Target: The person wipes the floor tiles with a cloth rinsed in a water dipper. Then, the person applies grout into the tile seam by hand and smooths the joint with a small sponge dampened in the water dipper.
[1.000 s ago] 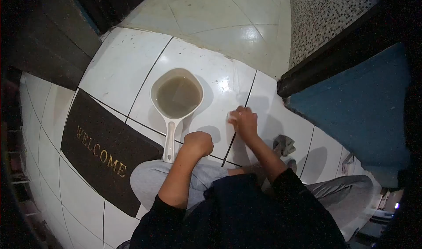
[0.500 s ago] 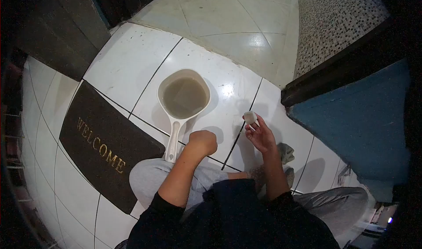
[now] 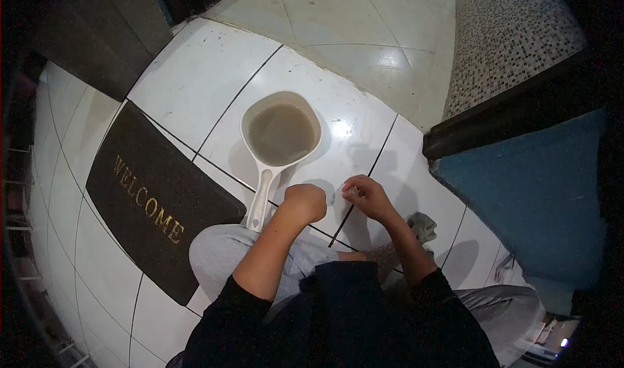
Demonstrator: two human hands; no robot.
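My left hand [image 3: 305,203] is closed in a fist just right of the dipper's handle; whatever may be in it is hidden. Facing it across a small gap, my right hand [image 3: 369,197] pinches a small whitish cap-like piece [image 3: 351,190], mostly covered by the fingers. Beyond my left hand stands a white plastic dipper [image 3: 314,108] on the tiles, its handle pointing toward my knee. Murky greyish water [image 3: 281,134] fills much of it.
A dark mat [image 3: 156,192] lettered WELCOME lies at the left. White floor tiles [image 3: 201,62] surround the dipper. A crumpled grey-green cloth [image 3: 422,227] is by my right forearm. A blue panel [image 3: 513,186] stands at the right, below a mosaic wall [image 3: 513,49].
My right hand has turned over and moved left with the small piece, close to my left fist. The left fist stays closed. The view has shifted slightly.
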